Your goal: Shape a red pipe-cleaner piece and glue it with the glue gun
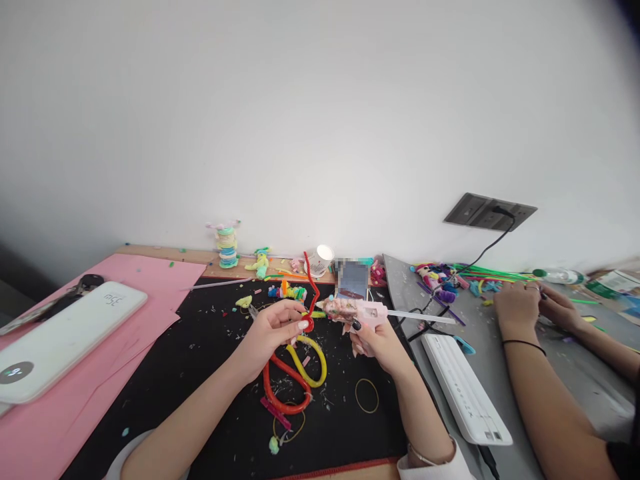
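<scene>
Between the thumb and fingers of my left hand (280, 327) is a red pipe cleaner (314, 290), coiled at its lower end, with a bent free length rising upward. My right hand (374, 341) is wrapped round a pink hot glue gun (357, 310). Its nozzle points left toward the red coil, and a clear glue stick (420, 317) juts out of its back. Below my left hand, a red loop (285, 405) and a yellow loop (324, 373) lie on the black mat (200, 400). Whether the nozzle touches the coil I cannot tell.
A white power bank (75, 340) rests on pink sheets (165, 267) at left. A striped spool-like craft (227, 247) and a white cup (320, 260) stand by the wall. At right are a white power strip (465, 387) and another person's hands (520, 310). Rubber bands and scraps litter the mat.
</scene>
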Demonstrator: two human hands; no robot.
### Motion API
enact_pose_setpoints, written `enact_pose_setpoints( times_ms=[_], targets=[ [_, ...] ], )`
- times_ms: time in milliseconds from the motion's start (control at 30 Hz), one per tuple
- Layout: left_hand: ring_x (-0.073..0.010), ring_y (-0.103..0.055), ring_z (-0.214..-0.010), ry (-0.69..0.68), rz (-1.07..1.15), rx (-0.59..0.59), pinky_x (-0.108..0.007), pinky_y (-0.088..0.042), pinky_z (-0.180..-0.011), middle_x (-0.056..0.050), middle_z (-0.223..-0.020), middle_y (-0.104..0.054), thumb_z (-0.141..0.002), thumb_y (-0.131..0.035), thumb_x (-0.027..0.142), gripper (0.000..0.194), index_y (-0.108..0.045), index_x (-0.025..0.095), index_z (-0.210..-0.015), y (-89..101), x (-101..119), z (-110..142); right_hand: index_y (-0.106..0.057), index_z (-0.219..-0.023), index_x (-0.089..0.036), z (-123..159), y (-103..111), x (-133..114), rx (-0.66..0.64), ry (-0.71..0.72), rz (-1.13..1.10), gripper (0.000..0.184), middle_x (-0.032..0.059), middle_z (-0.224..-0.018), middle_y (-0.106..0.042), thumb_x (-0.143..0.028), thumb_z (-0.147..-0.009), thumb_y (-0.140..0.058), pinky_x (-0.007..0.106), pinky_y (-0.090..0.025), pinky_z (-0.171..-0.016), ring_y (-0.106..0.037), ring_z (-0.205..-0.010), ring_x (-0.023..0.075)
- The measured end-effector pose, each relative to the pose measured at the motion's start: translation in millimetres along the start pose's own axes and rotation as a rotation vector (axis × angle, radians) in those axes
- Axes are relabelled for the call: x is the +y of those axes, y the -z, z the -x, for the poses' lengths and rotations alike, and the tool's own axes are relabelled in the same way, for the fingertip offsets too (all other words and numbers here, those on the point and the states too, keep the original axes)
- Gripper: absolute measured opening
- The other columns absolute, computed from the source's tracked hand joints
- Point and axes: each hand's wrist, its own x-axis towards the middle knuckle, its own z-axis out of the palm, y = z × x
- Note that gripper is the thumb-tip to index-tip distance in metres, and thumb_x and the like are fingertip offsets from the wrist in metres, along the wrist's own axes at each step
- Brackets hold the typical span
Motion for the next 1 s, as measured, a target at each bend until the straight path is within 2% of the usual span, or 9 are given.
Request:
enact_pose_setpoints(
  times_ms=[300, 400, 600, 733, 1000],
  targets=[
    [-0.0043, -0.045, -0.053, -0.017, 0.012, 0.002, -0.019, -0.034, -0.052, 0.002, -0.075, -0.058, -0.070, -0.071, 0.028, 0.026, -0.059, 0.019, -0.091, 1.5, -2.7, -1.5, -0.061, -0.103, -0.019, 3.3, 0.0, -0.9, -0.060, -0.062, 0.039, 0.034, -0.0074, -0.047, -0.039, -0.043, -0.080, -0.056, 0.021, -0.032, -0.040, -0.031, -0.039, 0.0070],
    [-0.0043, -0.045, -0.053, -0.021, 0.012, 0.002, -0.018, -0.034, -0.052, 0.002, -0.075, -0.058, -0.070, -0.071, 0.028, 0.026, -0.059, 0.019, -0.091, 1.2, -2.4, -1.8, -0.061, -0.100, -0.019, 3.4, -0.6, -2.2, -0.065, -0.064, 0.046, 0.032, -0.0075, -0.047, -0.039, -0.043, -0.080, -0.056, 0.021, -0.032, -0.040, -0.031, -0.038, 0.0068],
    [-0.0044, -0.045, -0.053, -0.003, 0.009, 0.000, -0.018, -0.035, -0.052, 0.002, -0.075, -0.057, -0.069, -0.072, 0.029, 0.026, -0.059, 0.019, -0.090, 0.5, -0.5, -0.2, -0.061, -0.084, -0.019, 0.3, 1.7, 0.3, 0.004, -0.011, -0.008, 0.028, -0.0066, -0.047, -0.038, -0.045, -0.078, -0.058, 0.024, -0.038, -0.042, -0.032, -0.038, 0.0072],
    [-0.0045, -0.045, -0.053, 0.000, 0.002, -0.015, -0.019, -0.036, -0.052, 0.002, -0.076, -0.057, -0.069, -0.072, 0.030, 0.025, -0.060, 0.019, -0.089, 0.1, 0.3, -0.2, -0.059, -0.083, -0.018, -0.6, 3.0, 2.0, 0.033, 0.012, -0.041, 0.030, -0.0073, -0.048, -0.037, -0.047, -0.078, -0.058, 0.024, -0.038, -0.042, -0.031, -0.037, 0.0065],
    [-0.0042, -0.045, -0.053, -0.004, 0.004, -0.006, -0.019, -0.036, -0.052, 0.002, -0.076, -0.057, -0.069, -0.072, 0.029, 0.026, -0.060, 0.019, -0.090, 0.6, -0.6, -0.3, -0.060, -0.083, -0.018, 1.4, 0.1, -2.1, -0.034, -0.032, -0.004, 0.030, -0.0074, -0.045, -0.038, -0.047, -0.076, -0.061, 0.023, -0.037, -0.040, -0.031, -0.037, 0.0065]
  ],
)
